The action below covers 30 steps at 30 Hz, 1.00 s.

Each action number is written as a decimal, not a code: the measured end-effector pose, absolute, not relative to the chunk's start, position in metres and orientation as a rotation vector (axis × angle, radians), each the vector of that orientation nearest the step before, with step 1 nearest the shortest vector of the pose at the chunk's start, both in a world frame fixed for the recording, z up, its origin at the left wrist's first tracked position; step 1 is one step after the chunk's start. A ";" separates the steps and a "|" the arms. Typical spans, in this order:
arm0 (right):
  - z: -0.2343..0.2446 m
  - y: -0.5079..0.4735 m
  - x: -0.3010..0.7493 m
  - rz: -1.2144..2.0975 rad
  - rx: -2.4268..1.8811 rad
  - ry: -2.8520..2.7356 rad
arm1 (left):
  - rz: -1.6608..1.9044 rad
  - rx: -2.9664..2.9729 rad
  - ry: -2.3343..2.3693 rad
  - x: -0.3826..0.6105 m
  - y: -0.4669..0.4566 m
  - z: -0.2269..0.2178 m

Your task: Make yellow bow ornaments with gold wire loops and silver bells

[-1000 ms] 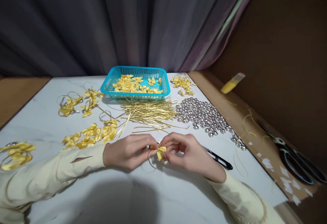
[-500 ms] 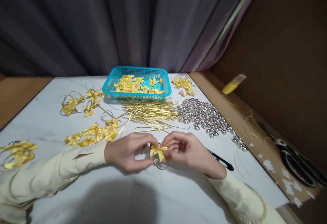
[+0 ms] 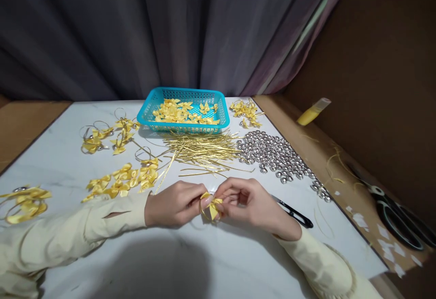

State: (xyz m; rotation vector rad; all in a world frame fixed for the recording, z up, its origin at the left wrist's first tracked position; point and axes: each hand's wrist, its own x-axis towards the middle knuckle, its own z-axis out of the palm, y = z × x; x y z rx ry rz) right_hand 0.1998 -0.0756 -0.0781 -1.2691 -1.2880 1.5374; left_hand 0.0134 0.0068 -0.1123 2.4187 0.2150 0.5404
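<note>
Between my two hands, low over the white tabletop, is a yellow ribbon bow (image 3: 213,208) with a loop of gold wire tie on it. My left hand (image 3: 179,203) pinches the bow's left side, its thumb pressed across the front. My right hand (image 3: 243,203) grips the right side between thumb and fingers. The fingers partly cover the bow, and its middle is hidden. Just beyond my hands lies a heap of gold wire ties (image 3: 200,151). Silver beads (image 3: 272,153) are spread behind my right hand.
A blue basket (image 3: 184,129) with yellow bows stands at the back. Bows (image 3: 124,178) lie left, some with wire loops; more bows (image 3: 247,110) sit back right. A black-handled cutter (image 3: 295,213) is beside my right wrist. Scissors (image 3: 397,221) and a yellow tube (image 3: 311,112) lie right.
My left thumb and fingers have closed in on the bow, and the left hand has shifted slightly right. The bow is now more covered and turned. My right hand has barely moved.
</note>
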 end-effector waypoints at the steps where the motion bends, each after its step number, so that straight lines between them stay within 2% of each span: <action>1: -0.079 -0.075 0.200 1.543 -1.267 -1.285 | 0.548 2.419 0.199 0.014 0.006 -0.113; 10: -0.085 -0.073 0.199 1.558 -1.250 -1.258 | 0.645 2.459 0.207 0.014 0.000 -0.116; 20: -0.084 -0.080 0.198 1.140 -1.356 -1.600 | 0.607 2.419 0.262 0.016 0.000 -0.115; 30: -0.084 -0.082 0.198 1.037 -1.348 -1.687 | 0.587 2.328 0.290 0.017 0.000 -0.113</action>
